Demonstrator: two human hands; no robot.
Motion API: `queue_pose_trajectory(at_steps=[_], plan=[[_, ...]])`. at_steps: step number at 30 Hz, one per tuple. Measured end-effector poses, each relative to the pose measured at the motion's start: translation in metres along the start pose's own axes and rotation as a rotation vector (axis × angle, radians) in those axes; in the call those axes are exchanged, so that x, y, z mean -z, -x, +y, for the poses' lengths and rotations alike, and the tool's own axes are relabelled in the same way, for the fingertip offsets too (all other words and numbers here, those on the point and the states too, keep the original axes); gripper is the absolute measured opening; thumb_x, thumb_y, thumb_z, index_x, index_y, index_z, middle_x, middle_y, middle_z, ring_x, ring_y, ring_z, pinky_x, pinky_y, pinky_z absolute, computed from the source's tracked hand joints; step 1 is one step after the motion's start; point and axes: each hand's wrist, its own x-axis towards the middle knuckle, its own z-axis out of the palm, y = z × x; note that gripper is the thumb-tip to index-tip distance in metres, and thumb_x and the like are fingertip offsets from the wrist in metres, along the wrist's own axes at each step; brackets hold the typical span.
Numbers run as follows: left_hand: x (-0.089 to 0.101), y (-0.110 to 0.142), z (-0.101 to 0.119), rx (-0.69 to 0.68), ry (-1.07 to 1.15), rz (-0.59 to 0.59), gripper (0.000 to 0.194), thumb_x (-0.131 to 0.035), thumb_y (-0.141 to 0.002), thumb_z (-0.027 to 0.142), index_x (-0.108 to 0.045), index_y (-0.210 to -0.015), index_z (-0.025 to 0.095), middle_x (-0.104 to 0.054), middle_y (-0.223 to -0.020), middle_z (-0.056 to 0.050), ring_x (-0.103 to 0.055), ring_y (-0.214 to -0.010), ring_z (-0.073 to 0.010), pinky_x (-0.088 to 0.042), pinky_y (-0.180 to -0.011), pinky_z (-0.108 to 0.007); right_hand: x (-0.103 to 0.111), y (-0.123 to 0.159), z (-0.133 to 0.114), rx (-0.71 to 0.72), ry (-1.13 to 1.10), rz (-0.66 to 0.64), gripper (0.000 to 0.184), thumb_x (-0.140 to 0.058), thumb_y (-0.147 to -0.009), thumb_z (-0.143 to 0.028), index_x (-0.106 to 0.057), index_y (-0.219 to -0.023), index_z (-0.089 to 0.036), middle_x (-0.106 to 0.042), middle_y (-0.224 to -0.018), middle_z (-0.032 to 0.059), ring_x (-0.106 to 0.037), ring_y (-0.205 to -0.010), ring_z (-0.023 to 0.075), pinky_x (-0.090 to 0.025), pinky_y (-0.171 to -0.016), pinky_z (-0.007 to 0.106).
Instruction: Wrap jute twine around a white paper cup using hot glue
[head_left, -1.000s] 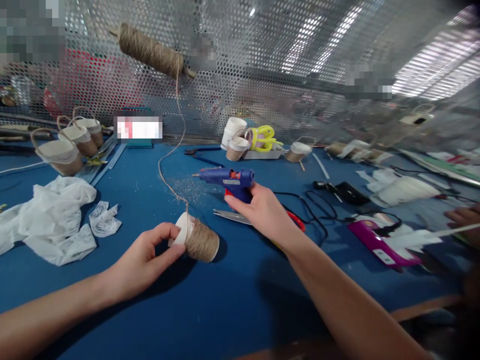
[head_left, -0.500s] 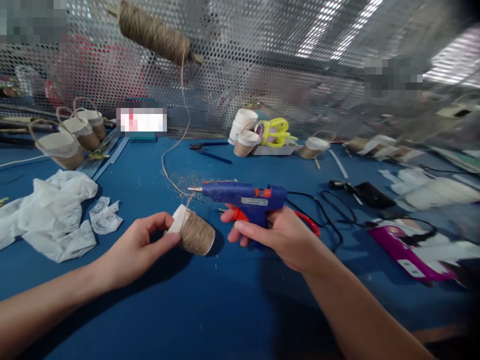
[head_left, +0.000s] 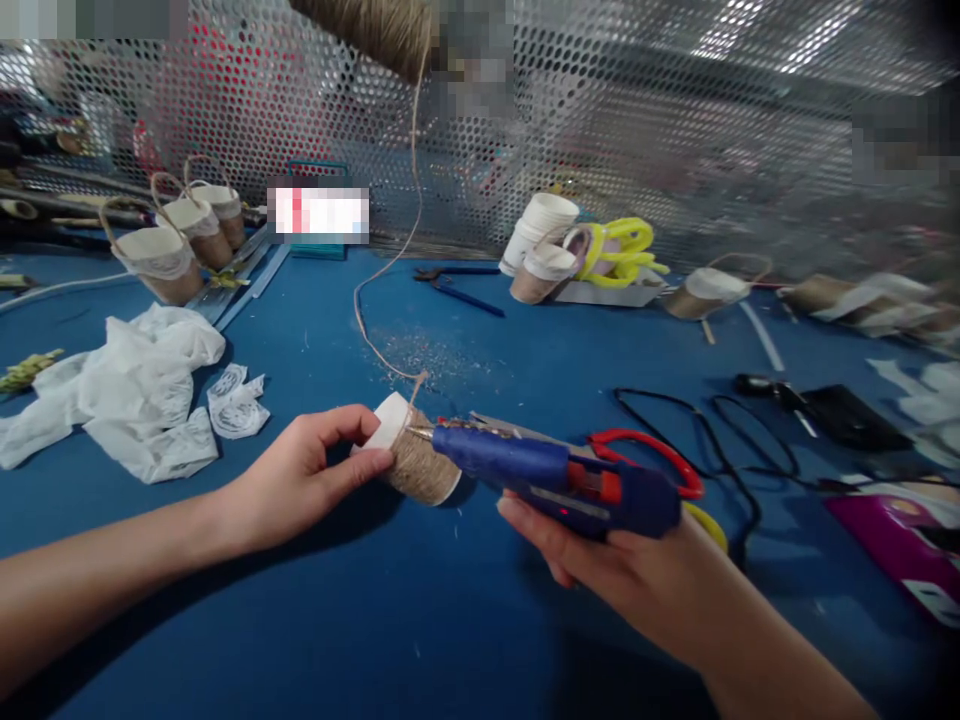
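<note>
My left hand (head_left: pixel 330 470) pinches the white rim of a small paper cup (head_left: pixel 424 467), which lies tilted on its side and is wrapped in brown twine. My right hand (head_left: pixel 592 560) is closed round the handle of a blue glue gun (head_left: pixel 517 465). The gun's metal nozzle is at the twine, near the cup's bare white band; whether it touches I cannot tell. A loose strand of twine (head_left: pixel 363 318) runs from the cup up to a big spool (head_left: pixel 375 35) at the top. Scissors with red and yellow handles (head_left: pixel 675 462) lie partly hidden behind the gun.
White lace (head_left: pixel 150 390) is heaped at the left, below several finished cups with handles (head_left: pixel 161 262). Pliers (head_left: pixel 465 290), stacked white cups (head_left: pixel 540 228) and a yellow coil (head_left: pixel 622 250) are at the back. A black cord (head_left: pixel 720 440) and a purple box (head_left: pixel 885 535) are at the right.
The glue gun has come down and tilted, its nozzle moving from above the cup onto the twine area. The view has shifted, so the scene sits farther right. My left hand keeps its grip.
</note>
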Motion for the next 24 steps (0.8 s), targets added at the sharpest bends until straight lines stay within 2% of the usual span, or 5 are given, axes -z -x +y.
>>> queue_pose_trajectory(at_steps=[7, 13, 17, 19, 24], plan=[[0.001, 0.001, 0.002, -0.033, -0.036, 0.017, 0.018, -0.050, -0.083, 0.028, -0.059, -0.077, 0.013, -0.061, -0.072, 0.000, -0.053, -0.067, -0.0131, -0.042, -0.064, -0.023, 0.000, 0.004, 0.001, 0.020, 0.084, 0.001, 0.016, -0.060, -0.072, -0.033, -0.054, -0.057, -0.029, -0.048, -0.038, -0.0041, -0.046, -0.031, 0.0131, -0.038, -0.034, 0.028], [0.002, 0.001, 0.000, -0.059, -0.096, -0.002, 0.021, -0.049, -0.085, 0.027, -0.061, -0.096, 0.014, -0.067, -0.093, -0.003, -0.058, -0.083, -0.0172, -0.043, -0.075, -0.026, -0.007, 0.010, 0.006, 0.090, 0.087, 0.147, 0.020, -0.059, -0.073, -0.039, -0.053, -0.057, -0.030, -0.042, -0.036, -0.0042, -0.052, -0.037, 0.0154, -0.039, -0.034, 0.027], [0.002, 0.000, -0.001, -0.090, -0.093, -0.003, 0.023, -0.049, -0.085, 0.028, -0.061, -0.100, 0.015, -0.067, -0.097, -0.004, -0.060, -0.086, -0.0183, -0.045, -0.077, -0.026, -0.005, 0.008, 0.000, 0.061, 0.150, 0.086, 0.021, -0.057, -0.076, -0.039, -0.053, -0.059, -0.027, -0.046, -0.037, -0.0057, -0.043, -0.029, 0.0106, -0.036, -0.031, 0.024], [0.002, 0.000, -0.002, -0.095, -0.108, -0.005, 0.024, -0.049, -0.085, 0.029, -0.061, -0.101, 0.015, -0.068, -0.097, -0.005, -0.060, -0.086, -0.0186, -0.045, -0.077, -0.027, -0.004, 0.009, -0.002, 0.055, 0.159, 0.096, 0.021, -0.056, -0.077, -0.039, -0.053, -0.061, -0.025, -0.047, -0.039, -0.0066, -0.043, -0.029, 0.0094, -0.037, -0.032, 0.023], [0.003, 0.000, -0.001, -0.103, -0.121, -0.001, 0.025, -0.049, -0.085, 0.028, -0.060, -0.104, 0.015, -0.068, -0.099, -0.004, -0.060, -0.087, -0.0179, -0.045, -0.079, -0.026, -0.004, 0.012, -0.002, 0.060, 0.179, 0.012, 0.018, -0.057, -0.077, -0.035, -0.053, -0.064, -0.023, -0.052, -0.043, -0.0071, -0.048, -0.032, 0.0084, -0.041, -0.035, 0.020]])
